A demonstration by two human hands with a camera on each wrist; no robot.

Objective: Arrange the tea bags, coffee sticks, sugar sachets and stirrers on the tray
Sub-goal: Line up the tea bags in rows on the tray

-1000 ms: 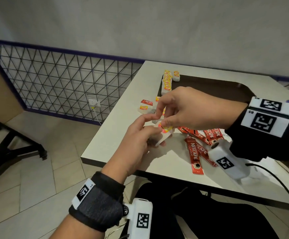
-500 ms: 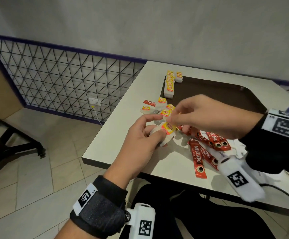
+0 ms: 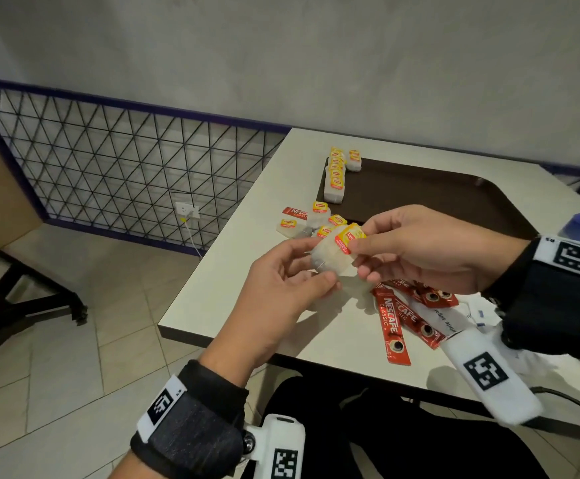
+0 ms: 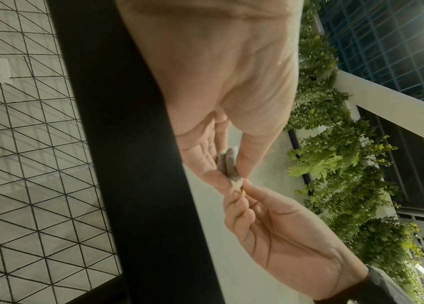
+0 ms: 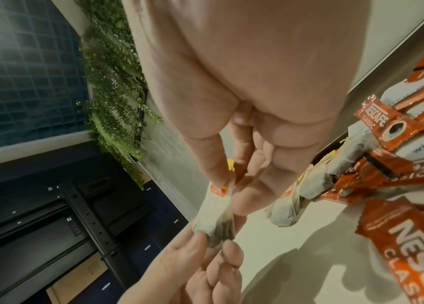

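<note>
Tea bag [image 3: 331,257] sits mid-frame in the head view, held above the table [image 3: 247,243] edge. The left hand [image 3: 281,288] pinches its pouch; the right hand [image 3: 420,250] pinches its yellow tag [image 3: 350,236]. Behind, upper right, a dark tray [image 3: 454,198] carries a row of tea bags [image 3: 336,174] along its left edge. Loose coffee sticks [image 3: 394,326] lie lower right. Best to fold the tag flat against the pouch, then lay it beside that row.

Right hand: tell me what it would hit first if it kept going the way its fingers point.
The right hand points toward the left hand, both pinching the white paper tea bag with the yellow tag. Going straight on, it would probably meet the left hand's fingers first.
</note>
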